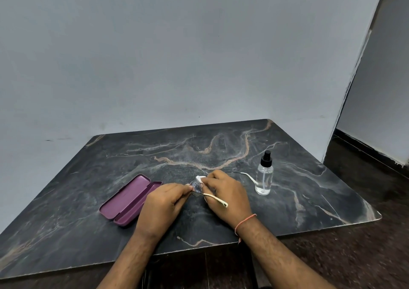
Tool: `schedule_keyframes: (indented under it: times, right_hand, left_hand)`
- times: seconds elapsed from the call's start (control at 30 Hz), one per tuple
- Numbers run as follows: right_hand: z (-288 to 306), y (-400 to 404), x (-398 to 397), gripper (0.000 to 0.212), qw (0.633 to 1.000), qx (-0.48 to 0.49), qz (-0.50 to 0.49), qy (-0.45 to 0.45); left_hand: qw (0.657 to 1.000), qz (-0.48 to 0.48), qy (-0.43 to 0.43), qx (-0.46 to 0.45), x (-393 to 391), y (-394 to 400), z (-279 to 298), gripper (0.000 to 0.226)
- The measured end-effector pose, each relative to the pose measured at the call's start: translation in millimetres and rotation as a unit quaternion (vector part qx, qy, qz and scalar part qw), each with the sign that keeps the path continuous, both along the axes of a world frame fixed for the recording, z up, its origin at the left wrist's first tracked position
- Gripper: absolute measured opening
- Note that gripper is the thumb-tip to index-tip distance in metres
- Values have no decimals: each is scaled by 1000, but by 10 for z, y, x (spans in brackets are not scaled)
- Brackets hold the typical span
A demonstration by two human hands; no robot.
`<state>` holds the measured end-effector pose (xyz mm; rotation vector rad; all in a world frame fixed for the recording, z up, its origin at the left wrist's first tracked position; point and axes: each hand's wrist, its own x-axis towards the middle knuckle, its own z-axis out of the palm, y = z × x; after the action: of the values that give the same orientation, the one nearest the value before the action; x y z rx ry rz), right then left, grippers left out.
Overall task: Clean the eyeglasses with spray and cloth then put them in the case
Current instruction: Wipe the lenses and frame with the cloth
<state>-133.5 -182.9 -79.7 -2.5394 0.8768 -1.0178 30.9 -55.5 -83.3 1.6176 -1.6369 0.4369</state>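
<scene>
The eyeglasses [196, 186] have thin wire rims and cream-tipped temples; one temple sticks out toward me over my right hand, the other trails right toward the bottle. My left hand [162, 206] pinches the frame at the left lens. My right hand [225, 194] presses a small white cloth [199, 179] against that lens. The purple case [129, 200] lies open on the table, left of my hands. A clear spray bottle [264, 175] with a black pump top stands upright to the right.
Everything rests on a dark marble-patterned table [298, 200] set against a grey wall. The table's right corner meets a dark floor. An orange thread circles my right wrist.
</scene>
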Motion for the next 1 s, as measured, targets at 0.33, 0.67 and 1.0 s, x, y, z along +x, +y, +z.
schedule_keyframes:
  times: [0.33, 0.67, 1.0]
  right_hand:
    - [57, 67, -25, 29, 999, 22, 30, 24]
    - [23, 41, 3, 23, 999, 30, 35, 21]
    - [11, 30, 0, 29, 998, -20, 5, 51]
  left_hand:
    - [1000, 15, -11, 1, 25, -8, -31, 17]
    - [998, 44, -45, 16, 36, -21, -60, 32]
    - [997, 49, -61, 0, 32, -36, -78, 29]
